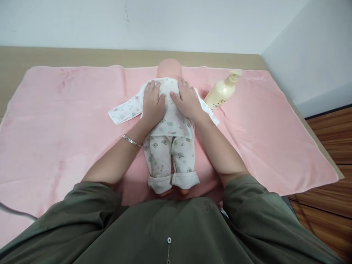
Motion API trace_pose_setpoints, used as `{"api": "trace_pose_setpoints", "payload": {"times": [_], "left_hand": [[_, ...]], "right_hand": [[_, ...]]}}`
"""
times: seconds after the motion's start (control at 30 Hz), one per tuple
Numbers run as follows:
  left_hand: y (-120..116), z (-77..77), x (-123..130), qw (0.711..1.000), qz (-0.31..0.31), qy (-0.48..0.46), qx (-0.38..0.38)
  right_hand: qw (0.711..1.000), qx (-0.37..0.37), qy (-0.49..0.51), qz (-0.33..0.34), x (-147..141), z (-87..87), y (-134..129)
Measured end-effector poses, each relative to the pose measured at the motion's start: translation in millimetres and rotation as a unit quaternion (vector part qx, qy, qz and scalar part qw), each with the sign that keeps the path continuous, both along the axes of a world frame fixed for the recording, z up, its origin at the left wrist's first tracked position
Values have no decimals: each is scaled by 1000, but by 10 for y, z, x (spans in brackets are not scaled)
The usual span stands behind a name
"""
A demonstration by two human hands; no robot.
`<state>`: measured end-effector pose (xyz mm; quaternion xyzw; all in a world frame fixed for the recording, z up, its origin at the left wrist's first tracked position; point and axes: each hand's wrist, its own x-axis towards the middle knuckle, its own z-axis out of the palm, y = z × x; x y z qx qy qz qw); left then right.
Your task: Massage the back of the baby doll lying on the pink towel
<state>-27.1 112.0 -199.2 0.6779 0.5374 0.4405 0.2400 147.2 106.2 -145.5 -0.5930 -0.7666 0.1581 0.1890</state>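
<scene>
A baby doll [169, 68] lies face down, its bald head toward the wall, in a white patterned top [172, 126] and matching trousers [183, 156] with folded cuffs. My left hand [153, 104] rests flat on the left side of its upper back, thumb apart from the fingers. On the right side of the back lies my right hand [187, 99], also flat, with its fingertips near the shoulder. Neither hand grasps anything. The doll's left-hand sleeve [126, 110] stretches out to the side; the other sleeve is partly hidden behind my right wrist.
A pink cloth [82, 128] covers most of the wooden table [16, 57]. Just right of the doll is a cream pump bottle [221, 93]. A wall [137, 25] runs behind the table, and a grey cable [16, 212] crosses the lower left.
</scene>
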Motion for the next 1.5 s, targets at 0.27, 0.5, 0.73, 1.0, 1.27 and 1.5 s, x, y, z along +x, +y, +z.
{"api": "trace_pose_setpoints", "payload": {"times": [0.27, 0.5, 0.73, 1.0, 1.27, 1.5], "left_hand": [[7, 44, -36, 1000, -5, 6, 19], [12, -2, -39, 999, 8, -12, 46], [14, -9, -30, 999, 10, -8, 33], [-8, 23, -19, 999, 8, -8, 32], [8, -31, -49, 1000, 11, -13, 25], [38, -29, -47, 1000, 8, -3, 27]], "right_hand": [[994, 68, -49, 73, -391, 54, -516], [995, 42, -11, 93, -46, -38, 21], [997, 58, -43, -32, -401, -4, -345], [997, 4, -42, 64, -158, 106, -83], [994, 105, -2, -19, -381, -111, -358], [995, 54, -38, 69, -386, 59, -328]]}}
